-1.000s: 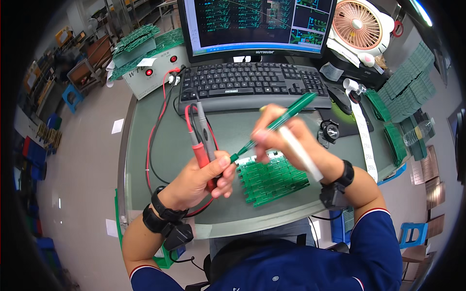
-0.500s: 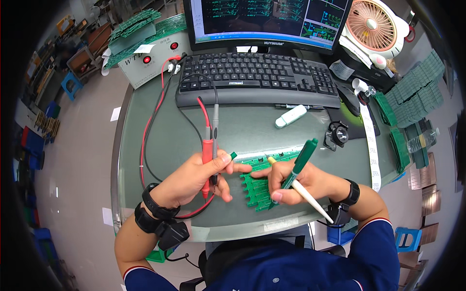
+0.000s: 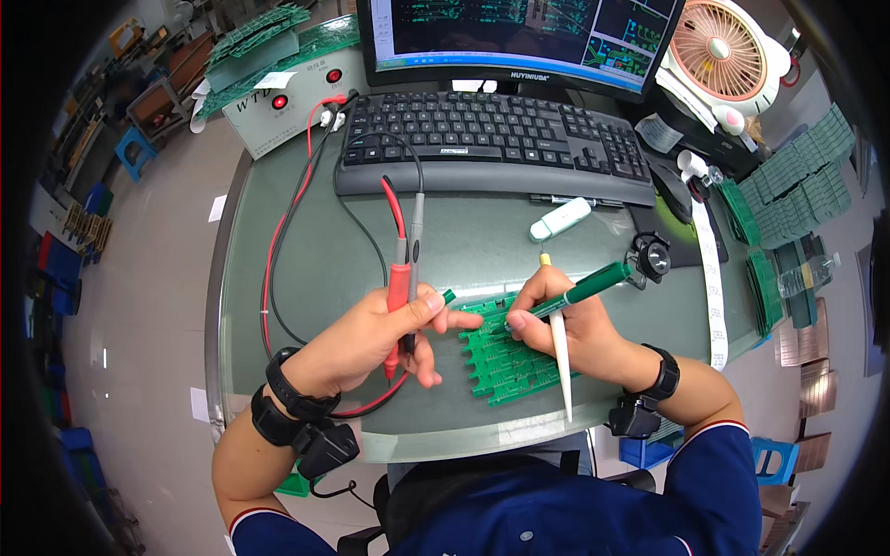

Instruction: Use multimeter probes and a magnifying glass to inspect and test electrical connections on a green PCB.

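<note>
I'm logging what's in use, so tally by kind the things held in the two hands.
Probes: 2 (red probe, grey probe)
Green pen: 1
Green cap: 1
White stick-like tool: 1
Total: 5

From the green circuit board, open table at 12 o'clock until the keyboard, small white block at 1, right hand and black loupe blocking 2, left hand blocking 9, two probes rising at 10.
</note>
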`<state>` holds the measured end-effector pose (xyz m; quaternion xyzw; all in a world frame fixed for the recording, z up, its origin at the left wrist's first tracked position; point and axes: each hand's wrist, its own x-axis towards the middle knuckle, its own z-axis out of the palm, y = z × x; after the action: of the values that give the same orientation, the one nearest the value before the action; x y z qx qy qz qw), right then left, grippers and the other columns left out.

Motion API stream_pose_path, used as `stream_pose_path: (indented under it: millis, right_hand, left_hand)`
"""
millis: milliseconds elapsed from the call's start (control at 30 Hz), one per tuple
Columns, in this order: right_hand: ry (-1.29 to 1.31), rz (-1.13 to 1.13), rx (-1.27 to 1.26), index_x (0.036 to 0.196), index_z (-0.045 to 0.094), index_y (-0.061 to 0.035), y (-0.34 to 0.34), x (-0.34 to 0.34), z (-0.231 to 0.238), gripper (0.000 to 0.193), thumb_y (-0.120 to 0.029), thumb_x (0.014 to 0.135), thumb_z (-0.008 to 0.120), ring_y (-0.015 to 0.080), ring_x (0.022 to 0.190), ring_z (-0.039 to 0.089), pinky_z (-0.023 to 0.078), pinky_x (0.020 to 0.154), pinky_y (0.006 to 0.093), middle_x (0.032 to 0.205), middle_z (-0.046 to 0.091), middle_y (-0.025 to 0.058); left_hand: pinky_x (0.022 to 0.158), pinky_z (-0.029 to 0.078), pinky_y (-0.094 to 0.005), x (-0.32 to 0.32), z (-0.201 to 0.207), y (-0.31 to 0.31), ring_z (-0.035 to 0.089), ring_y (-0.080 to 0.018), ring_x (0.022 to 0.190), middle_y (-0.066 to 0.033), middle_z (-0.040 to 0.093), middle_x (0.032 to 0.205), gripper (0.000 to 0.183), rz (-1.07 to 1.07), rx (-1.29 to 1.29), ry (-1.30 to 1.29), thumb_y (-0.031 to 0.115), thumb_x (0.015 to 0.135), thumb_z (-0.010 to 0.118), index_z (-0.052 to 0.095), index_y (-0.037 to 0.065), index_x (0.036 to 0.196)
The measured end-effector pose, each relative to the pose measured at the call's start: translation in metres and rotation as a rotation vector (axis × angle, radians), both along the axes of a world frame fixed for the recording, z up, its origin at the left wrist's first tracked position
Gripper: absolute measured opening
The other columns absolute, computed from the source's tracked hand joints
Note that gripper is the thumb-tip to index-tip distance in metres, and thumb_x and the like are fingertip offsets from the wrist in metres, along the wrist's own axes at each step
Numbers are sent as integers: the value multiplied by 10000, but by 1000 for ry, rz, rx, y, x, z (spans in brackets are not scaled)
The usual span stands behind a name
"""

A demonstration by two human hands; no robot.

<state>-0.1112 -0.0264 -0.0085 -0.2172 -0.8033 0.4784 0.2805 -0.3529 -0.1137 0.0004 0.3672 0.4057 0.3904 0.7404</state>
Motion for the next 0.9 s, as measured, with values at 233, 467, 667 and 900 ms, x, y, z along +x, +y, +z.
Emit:
stream_pose_path:
  millis: [233,467,667,900]
  right_hand:
    - [-5,32,93,873,567,-37,2,-3,-7,192,-175,879,699,116,577,508,385,505,281,693,568,40]
    - [-162,44,-21,887,584,-33,1,0,2,178,-173,896,692,96,722,521,418,628,253,825,572,29]
    - [-156,57,-2,887,582,-35,0,0,2,177,-174,896,692,96,720,519,414,620,256,818,569,31]
    - [-156,49,2,887,577,-32,1,0,2,186,-180,897,689,91,708,515,409,610,251,807,572,31]
  left_hand:
    - [647,594,-344,0,0,0,644,-144,564,-339,530,1252,350,-2,-1,10,360,1022,445,506,36,906]
    - [649,594,-341,0,-1,0,611,-126,521,-317,524,1286,349,-1,-8,38,367,1025,433,507,45,912]
    - [651,594,-340,0,-2,0,604,-123,511,-305,525,1296,353,-4,-13,53,377,1023,436,501,46,921]
    - [654,595,-339,0,-1,0,599,-116,506,-301,527,1298,363,-10,-10,55,385,1024,431,499,43,922]
